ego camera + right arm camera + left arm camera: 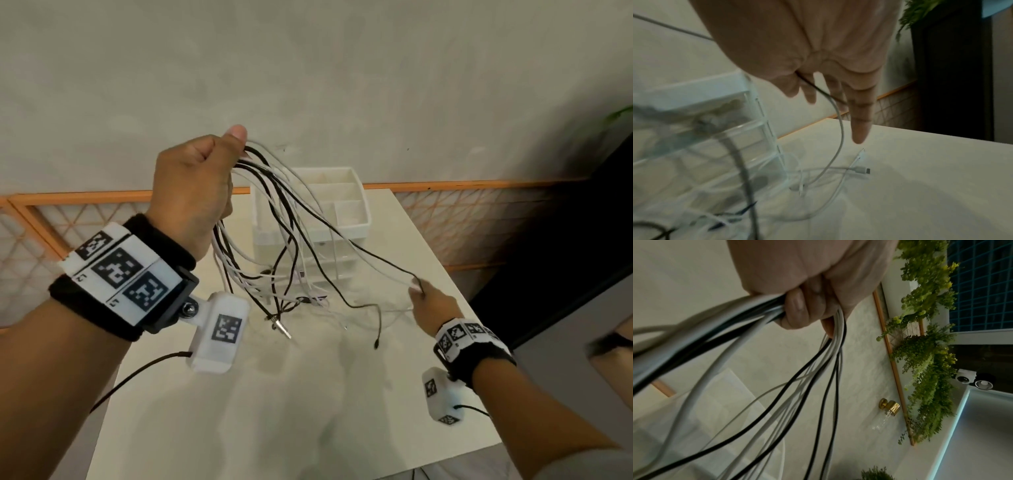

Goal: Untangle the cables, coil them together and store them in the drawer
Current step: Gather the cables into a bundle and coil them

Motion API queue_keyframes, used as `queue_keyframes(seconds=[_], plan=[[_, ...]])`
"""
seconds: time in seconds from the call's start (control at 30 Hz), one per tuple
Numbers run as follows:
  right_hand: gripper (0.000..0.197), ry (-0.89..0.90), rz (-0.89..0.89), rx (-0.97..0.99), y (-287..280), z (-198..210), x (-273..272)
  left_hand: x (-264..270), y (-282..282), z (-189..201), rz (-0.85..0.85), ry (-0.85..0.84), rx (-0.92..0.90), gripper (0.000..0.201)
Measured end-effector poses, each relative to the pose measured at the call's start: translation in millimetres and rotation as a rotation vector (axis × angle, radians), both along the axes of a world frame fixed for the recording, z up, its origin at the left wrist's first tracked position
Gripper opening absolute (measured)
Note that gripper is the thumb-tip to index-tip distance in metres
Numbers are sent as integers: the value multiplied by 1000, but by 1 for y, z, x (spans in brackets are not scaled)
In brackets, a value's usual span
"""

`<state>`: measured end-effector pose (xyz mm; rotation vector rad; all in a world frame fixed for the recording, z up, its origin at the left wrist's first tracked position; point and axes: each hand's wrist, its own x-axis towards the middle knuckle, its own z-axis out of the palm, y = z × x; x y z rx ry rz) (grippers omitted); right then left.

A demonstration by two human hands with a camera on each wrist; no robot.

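Note:
My left hand (pixel 205 178) is raised above the table and grips a bundle of black and white cables (pixel 287 212) in its fist; the strands (pixel 760 340) fan down from it. Lower right, my right hand (pixel 423 294) pinches a black and a white strand (pixel 830 97) between thumb and fingers, the index finger (pixel 859 129) pointing down. Loose cable ends and plugs (pixel 281 329) trail on the white table (pixel 274 411). A white plug (pixel 863 170) lies on the tabletop. The clear drawer unit (pixel 308 253) with a white tray top (pixel 339 198) stands behind the cables.
The table's right edge (pixel 462 298) lies close beside my right hand, with a dark floor gap beyond. An orange lattice rail (pixel 479 186) runs along the grey wall behind. Green plants (pixel 927 353) hang on the wall.

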<state>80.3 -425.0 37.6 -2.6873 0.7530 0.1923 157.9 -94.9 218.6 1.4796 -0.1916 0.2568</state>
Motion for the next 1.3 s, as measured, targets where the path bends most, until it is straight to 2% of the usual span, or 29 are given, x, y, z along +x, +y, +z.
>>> queue_keyframes(seconds=[0.07, 0.13, 0.2, 0.27, 0.3, 0.37, 0.43, 0.5, 0.6, 0.67, 0.73, 0.8, 0.87, 0.93, 1.0, 1.07, 1.13, 1.2, 1.23, 1.3], plan=[[63, 28, -8, 28, -4, 7, -1, -2, -5, -6, -12, 15, 34, 54], [85, 80, 94, 89, 7, 22, -3, -5, -11, -13, -45, 43, 65, 41], [91, -85, 198, 276, 31, 50, -4, -10, -19, -19, -79, 54, 123, 39], [87, -361, 303, 496, 68, 91, -5, -16, -29, -23, -99, 38, 210, 42], [83, -480, 366, 540, 89, 112, -5, -20, -35, -24, -106, 30, 257, 45], [66, -671, 463, 462, 124, 136, -5, -26, -44, -25, -129, 11, 355, 46], [41, -764, 467, 283, 143, 136, 2, -31, -49, -25, -154, -13, 436, 48], [25, -666, 419, 175, 138, 116, 13, -33, -49, -23, -152, -38, 480, 49], [10, -305, 299, 48, 108, 63, 23, -32, -41, -13, -109, -76, 402, 58], [13, -129, 194, 5, 81, 29, 20, -28, -31, -1, -62, -100, 311, 57], [14, -88, 124, -16, 57, 3, 13, -21, -22, 8, -13, -114, 278, 61], [19, -126, 75, -41, 35, -12, 5, -16, -15, 11, 18, -117, 289, 64], [38, -139, 42, -33, 18, -19, 0, -15, -14, 9, 11, -109, 303, 60], [67, -15, 74, 6, 13, -13, -3, -18, -19, 4, -30, -87, 321, 56], [92, 51, 191, 69, 18, 10, -3, -21, -26, -4, -72, -54, 354, 51], [102, -82, 303, 192, 34, 51, -3, -23, -35, -11, -97, -28, 416, 48], [102, -293, 418, 340, 62, 98, -6, -26, -42, -17, -128, -43, 482, 46], [98, -460, 507, 375, 92, 140, -7, -30, -50, -19, -183, -79, 571, 40], [88, -512, 536, 335, 104, 153, -8, -33, -54, -19, -221, -101, 617, 36], [43, -593, 530, 207, 116, 160, -3, -39, -60, -17, -295, -154, 726, 36]])
